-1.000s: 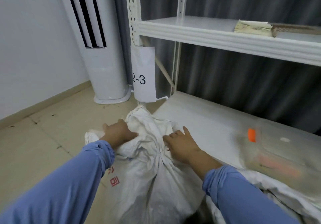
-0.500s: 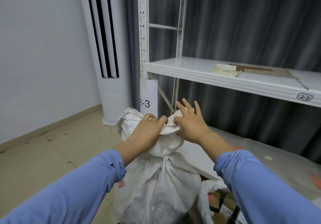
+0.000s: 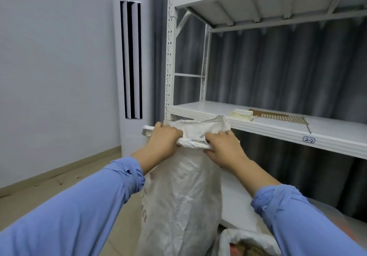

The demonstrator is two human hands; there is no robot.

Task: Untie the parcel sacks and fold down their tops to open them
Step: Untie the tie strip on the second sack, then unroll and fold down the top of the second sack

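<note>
Both hands reach out from blue sleeves and grip the mouth of the sack. The left hand has its fingers curled over the bunched rim at the left. The right hand pinches the same rim a little further right, knuckles up and thumb tucked beneath. The two hands sit close together, wrists about level, forearms raised and angled inward.

Low at the right, nearest the camera, is a second sack with something brown showing at its mouth.

The white woven sack stands upright on the floor between the arms, just in front of the shelf, its body drawn tall. No tie shows round its neck, so the untying looks done and the fold-down is the step in hand. The near rim seems turned over once, though the crumpled cloth makes that hard to confirm. The next move probably calls for sliding the hands apart along the rim and rolling it outward and down evenly, bringing the far lip along.

Behind are the white shelf and a grey curtain.
</note>
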